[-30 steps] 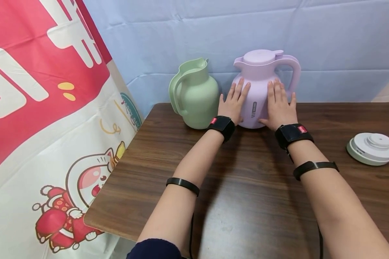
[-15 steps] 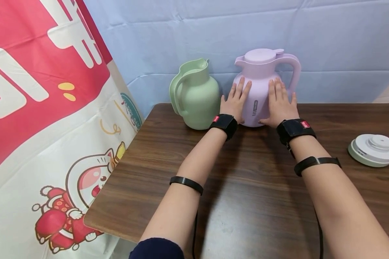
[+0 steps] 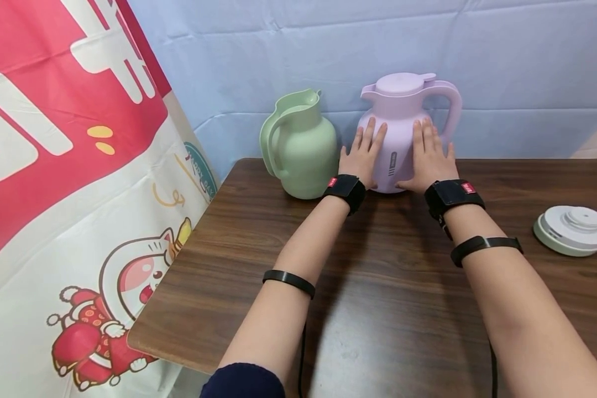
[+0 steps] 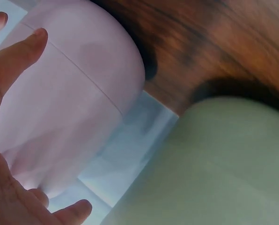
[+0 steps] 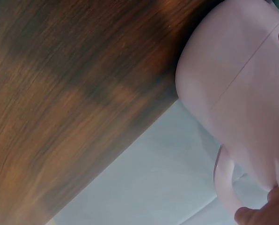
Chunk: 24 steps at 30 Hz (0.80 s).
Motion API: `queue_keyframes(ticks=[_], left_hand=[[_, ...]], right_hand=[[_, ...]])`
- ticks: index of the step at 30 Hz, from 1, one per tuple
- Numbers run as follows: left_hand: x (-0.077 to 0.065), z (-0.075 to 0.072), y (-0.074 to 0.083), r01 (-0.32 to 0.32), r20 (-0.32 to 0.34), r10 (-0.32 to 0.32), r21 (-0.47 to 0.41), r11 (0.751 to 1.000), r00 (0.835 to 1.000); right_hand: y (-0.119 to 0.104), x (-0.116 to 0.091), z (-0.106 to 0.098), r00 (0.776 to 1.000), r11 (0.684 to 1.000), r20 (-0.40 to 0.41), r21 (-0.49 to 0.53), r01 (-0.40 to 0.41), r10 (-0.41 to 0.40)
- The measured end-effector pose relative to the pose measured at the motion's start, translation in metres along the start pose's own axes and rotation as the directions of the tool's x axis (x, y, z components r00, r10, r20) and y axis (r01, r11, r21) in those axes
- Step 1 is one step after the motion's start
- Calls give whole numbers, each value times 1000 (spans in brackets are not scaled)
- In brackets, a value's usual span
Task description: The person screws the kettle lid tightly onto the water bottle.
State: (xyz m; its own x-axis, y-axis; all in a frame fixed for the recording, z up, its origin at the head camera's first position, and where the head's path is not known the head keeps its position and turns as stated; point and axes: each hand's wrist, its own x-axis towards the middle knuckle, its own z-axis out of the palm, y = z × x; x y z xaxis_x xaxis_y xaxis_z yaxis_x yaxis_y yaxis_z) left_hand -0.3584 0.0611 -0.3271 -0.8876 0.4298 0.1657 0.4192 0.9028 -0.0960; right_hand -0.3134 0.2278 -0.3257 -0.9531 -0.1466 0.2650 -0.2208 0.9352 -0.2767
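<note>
A lilac thermos jug (image 3: 397, 132) stands upright at the table's far edge, its lid on, spout to the left and handle to the right. My left hand (image 3: 360, 160) lies along its left front with straight, spread fingers. On the right front, my right hand (image 3: 431, 163) touches the jug with straight fingers too, thumb pointing inward. A grey label shows between the hands. To the left stands a green jug (image 3: 305, 146) with an open top and its handle facing left; in the left wrist view, a gap separates the green jug (image 4: 223, 164) from the lilac jug (image 4: 83, 84).
A round white and green lid-like piece (image 3: 573, 229) lies on the right of the wooden table (image 3: 219, 265). A pale blue cloth (image 3: 239, 61) hangs behind the table, and a printed red and white banner (image 3: 79, 210) hangs along the left.
The lilac jug has shifted slightly back, away from me, with both hands staying against it. The green jug and the round piece have not visibly moved on the table.
</note>
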Motion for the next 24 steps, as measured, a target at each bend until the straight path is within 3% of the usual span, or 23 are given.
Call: queue_keyframes(ticks=[5, 11, 15, 17, 19, 22, 24], left_hand=[[-7, 4, -2, -28, -36, 28, -11, 1000, 999], [-26, -6, -14, -101, -91, 116, 155, 983, 989], [-42, -9, -36, -97, -212, 133, 174, 980, 968], [-50, -8, -51, -58, -334, 100, 133, 989, 937], [-58, -9, -67, 3, -456, 29, 69, 998, 889], [-69, -13, -95, 102, -625, -104, -39, 994, 773], [-73, -14, -114, 168, -669, -213, -132, 977, 712]], right_hand=[[2, -2, 4, 1000, 1000, 26, 31, -1, 1], [-1, -12, 6, 998, 994, 44, 100, 49, -53], [5, -30, 9, 983, 987, 153, 135, 85, -106], [11, -40, 12, 958, 987, 262, 138, 81, -116], [16, -49, 14, 923, 987, 364, 144, 74, -122], [19, -65, 15, 880, 988, 459, 142, 66, -125], [20, -76, 17, 864, 984, 484, 169, 61, -137]])
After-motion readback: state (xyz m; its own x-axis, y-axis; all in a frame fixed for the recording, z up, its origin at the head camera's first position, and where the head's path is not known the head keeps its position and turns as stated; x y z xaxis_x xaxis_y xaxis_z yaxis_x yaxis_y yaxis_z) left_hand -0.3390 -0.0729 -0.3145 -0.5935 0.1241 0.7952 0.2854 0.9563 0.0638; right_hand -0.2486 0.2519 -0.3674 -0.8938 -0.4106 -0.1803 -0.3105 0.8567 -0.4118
